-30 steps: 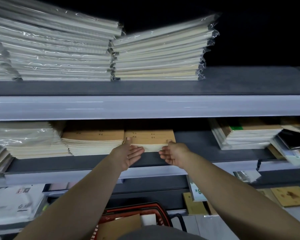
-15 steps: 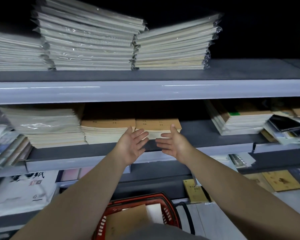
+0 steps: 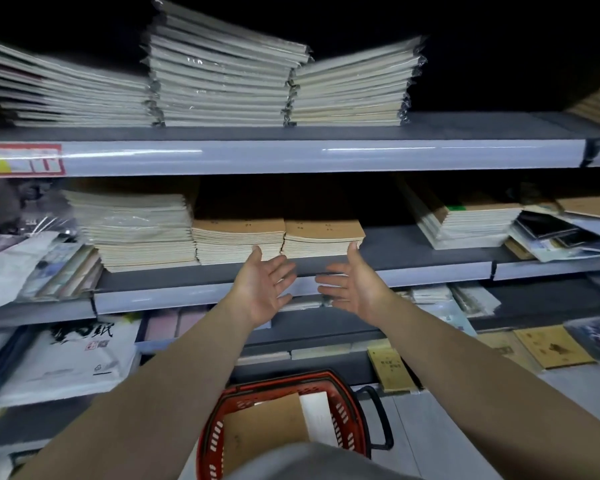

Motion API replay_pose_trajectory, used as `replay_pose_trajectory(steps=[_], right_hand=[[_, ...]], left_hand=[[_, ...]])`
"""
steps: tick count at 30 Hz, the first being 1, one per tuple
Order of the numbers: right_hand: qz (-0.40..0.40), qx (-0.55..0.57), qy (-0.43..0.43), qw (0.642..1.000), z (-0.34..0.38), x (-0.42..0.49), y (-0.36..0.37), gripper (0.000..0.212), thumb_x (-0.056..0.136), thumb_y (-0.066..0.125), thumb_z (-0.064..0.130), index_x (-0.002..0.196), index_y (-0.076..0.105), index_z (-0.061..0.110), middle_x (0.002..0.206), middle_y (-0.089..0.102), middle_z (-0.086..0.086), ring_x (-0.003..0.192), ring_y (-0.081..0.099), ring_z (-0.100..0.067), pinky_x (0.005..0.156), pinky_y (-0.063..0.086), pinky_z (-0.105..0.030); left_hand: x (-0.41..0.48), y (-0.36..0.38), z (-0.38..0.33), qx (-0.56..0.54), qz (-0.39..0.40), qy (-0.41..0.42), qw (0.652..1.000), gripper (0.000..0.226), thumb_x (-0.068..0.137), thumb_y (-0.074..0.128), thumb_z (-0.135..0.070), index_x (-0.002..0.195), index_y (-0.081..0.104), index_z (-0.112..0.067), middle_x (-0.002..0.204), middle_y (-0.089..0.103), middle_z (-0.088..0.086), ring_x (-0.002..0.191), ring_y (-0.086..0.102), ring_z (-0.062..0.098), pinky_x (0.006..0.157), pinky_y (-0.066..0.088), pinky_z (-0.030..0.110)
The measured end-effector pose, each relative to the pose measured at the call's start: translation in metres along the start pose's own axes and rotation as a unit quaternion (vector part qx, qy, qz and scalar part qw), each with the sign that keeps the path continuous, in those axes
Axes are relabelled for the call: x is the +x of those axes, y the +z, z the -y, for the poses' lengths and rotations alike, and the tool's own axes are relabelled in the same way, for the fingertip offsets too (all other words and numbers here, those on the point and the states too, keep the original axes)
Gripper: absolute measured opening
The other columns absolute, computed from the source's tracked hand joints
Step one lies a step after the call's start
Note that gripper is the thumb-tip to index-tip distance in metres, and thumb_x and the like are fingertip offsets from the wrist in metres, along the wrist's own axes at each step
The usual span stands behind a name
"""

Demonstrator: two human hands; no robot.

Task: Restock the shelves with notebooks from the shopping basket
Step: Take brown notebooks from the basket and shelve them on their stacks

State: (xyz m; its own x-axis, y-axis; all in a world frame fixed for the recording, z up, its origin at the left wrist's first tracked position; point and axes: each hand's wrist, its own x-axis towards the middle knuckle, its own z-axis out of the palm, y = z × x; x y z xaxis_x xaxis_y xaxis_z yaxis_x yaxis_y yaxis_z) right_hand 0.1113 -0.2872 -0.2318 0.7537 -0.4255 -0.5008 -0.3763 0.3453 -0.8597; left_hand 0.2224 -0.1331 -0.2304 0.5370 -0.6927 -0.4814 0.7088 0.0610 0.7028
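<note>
A small stack of brown-covered notebooks (image 3: 324, 237) lies on the middle shelf (image 3: 430, 249), next to a taller brown stack (image 3: 238, 239). My left hand (image 3: 264, 285) and my right hand (image 3: 354, 284) hover just in front of the shelf edge, palms facing each other, fingers spread, holding nothing. Only the thumb tips reach up to the small stack's front. Below, the red shopping basket (image 3: 347, 393) stands on the floor with brown notebooks (image 3: 267, 427) and a white one inside.
Plastic-wrapped notebook stacks (image 3: 222, 77) fill the top shelf. A pale stack (image 3: 136, 230) sits left of the brown ones, and mixed books (image 3: 471, 220) lie to the right. Bare shelf shows between the small stack and those books. Lower shelves hold paper packs (image 3: 77, 358) and booklets.
Both hands have let go of the small brown stack and drawn back from the shelf, fingers spreading. The view has dropped, showing more of the basket.
</note>
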Motion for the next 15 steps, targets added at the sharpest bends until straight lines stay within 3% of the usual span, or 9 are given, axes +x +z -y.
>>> replay_pose_trajectory(steps=[8, 15], right_hand=[[0.015, -0.046, -0.009, 0.999, -0.024, -0.049, -0.012, 0.080, 0.086, 0.019, 0.078, 0.127, 0.053, 0.019, 0.112, 0.071, -0.001, 0.102, 0.066, -0.017, 0.095, 0.040, -0.041], [0.039, -0.048, 0.023, 0.998, -0.066, -0.097, -0.017, 0.082, 0.088, 0.017, 0.075, 0.135, 0.048, 0.015, 0.121, 0.065, -0.006, 0.107, 0.062, -0.021, 0.110, 0.034, -0.047]], left_hand=[[-0.046, 0.001, 0.042, -0.015, -0.008, 0.002, 1.000, 0.072, 0.096, 0.021, -0.067, 0.141, 0.046, -0.017, 0.142, 0.052, 0.003, 0.138, 0.039, 0.020, 0.115, 0.019, 0.048], [-0.090, -0.009, 0.085, -0.023, -0.045, -0.008, 0.999, 0.074, 0.096, 0.021, -0.067, 0.146, 0.040, -0.017, 0.145, 0.049, 0.003, 0.139, 0.037, 0.020, 0.117, 0.013, 0.049]])
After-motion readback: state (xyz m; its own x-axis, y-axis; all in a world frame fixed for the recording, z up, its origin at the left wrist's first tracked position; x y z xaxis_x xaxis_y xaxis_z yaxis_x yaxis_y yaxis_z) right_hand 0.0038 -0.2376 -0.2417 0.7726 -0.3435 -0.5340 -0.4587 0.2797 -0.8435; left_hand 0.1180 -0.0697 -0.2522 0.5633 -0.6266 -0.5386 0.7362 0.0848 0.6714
